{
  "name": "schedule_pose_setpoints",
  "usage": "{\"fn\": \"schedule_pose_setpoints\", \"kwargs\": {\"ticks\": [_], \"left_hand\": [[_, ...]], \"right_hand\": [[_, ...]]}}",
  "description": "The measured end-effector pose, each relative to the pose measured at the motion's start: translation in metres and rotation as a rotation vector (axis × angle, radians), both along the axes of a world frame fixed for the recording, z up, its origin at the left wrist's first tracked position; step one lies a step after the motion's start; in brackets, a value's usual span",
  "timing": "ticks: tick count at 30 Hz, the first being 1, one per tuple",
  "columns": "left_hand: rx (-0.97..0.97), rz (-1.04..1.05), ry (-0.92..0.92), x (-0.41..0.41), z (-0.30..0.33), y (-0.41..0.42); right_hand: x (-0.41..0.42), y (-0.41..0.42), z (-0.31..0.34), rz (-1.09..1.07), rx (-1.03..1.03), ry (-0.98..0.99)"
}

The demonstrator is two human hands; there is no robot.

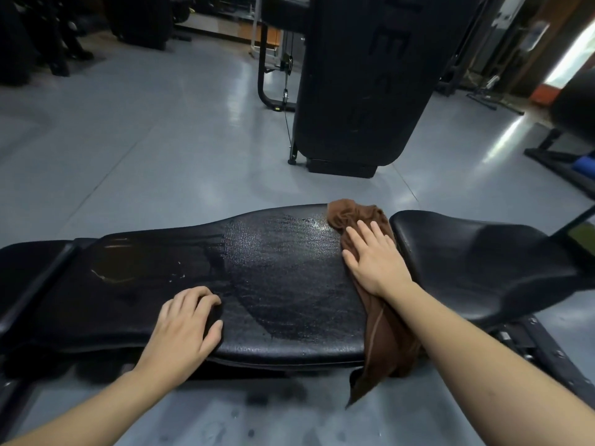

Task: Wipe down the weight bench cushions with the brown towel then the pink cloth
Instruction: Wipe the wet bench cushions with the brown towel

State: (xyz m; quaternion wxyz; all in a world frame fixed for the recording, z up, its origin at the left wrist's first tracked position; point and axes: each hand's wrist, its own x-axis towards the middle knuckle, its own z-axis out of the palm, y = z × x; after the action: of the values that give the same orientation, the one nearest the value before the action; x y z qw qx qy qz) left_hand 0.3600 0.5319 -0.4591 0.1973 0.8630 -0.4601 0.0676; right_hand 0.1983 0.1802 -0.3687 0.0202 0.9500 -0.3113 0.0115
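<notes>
Right hand (pixel 373 257) flat, fingers straight, pressed brown towel (pixel 380 317) on back cushion's (pixel 283 278) right end | left hand (pixel 190 320) rested loosely curled on cushion's near edge, empty

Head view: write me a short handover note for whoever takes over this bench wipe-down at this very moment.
Right hand: flat, pressing the brown towel on the right end of the long cushion; the towel's tail hangs over the near edge.
Left hand: fingers curled, resting on the cushion's near edge, holding nothing.
Done: the long cushion's middle and right look wet.
Left: its left part, the seat cushion, then the pink cloth pass; that cloth is not in view.
</notes>
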Motion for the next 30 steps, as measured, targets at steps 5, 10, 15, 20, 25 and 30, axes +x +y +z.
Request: {"fn": "schedule_pose_setpoints", "kwargs": {"ticks": [5, 10, 15, 20, 25, 30], "left_hand": [[-0.003, -0.002, -0.015, 0.001, -0.003, 0.0], [0.005, -0.003, -0.031, 0.001, -0.004, -0.002], [0.007, -0.005, -0.05, 0.0, -0.003, -0.002], [0.01, 0.008, -0.038, -0.001, -0.001, -0.002], [-0.003, 0.006, -0.053, -0.002, 0.003, -0.002], [0.003, 0.011, -0.016, -0.005, 0.009, 0.001]], "right_hand": [[0.027, -0.025, 0.003, -0.044, 0.01, -0.015], [0.046, -0.044, 0.003, -0.049, 0.004, -0.012], [0.044, -0.044, 0.003, -0.042, 0.007, -0.011], [0.032, -0.028, 0.003, -0.034, -0.002, -0.001], [0.009, -0.001, 0.001, -0.015, 0.002, 0.004], [-0.014, 0.028, 0.0, 0.005, 0.001, 0.016]]}}
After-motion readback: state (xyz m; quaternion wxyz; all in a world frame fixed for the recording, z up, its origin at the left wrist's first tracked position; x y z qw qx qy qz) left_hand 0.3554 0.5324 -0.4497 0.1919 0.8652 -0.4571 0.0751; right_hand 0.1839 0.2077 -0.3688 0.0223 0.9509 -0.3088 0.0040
